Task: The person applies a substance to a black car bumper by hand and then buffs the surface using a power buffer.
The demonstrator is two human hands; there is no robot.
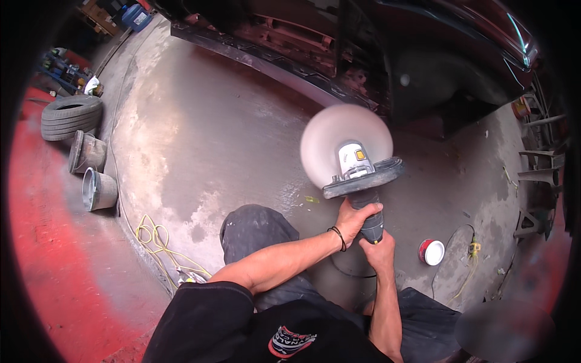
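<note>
Both my hands are closed around a rotary polisher (356, 160), held out in front of my knees. My left hand (356, 219), with dark bands at its wrist, wraps the black grip just below the D-shaped guard bar. Lower down, my right hand (379, 251) grips the rear end of the body. A large round whitish pad (345, 124) faces away from me at the tool's head; its surface looks smooth, maybe smeared by spinning. Just beyond the pad is the lower side of a dark car body (436, 78). A dark cord hangs from the polisher, partly hidden.
To the left stand a tyre (71, 115) and two buckets (100, 190). A yellow cord (158, 237) lies coiled beside my left knee. On the right are a red-and-white tub (431, 252), a yellow plug connection (475, 247) and metal stands (538, 175). A blue water jug (137, 18) sits far left.
</note>
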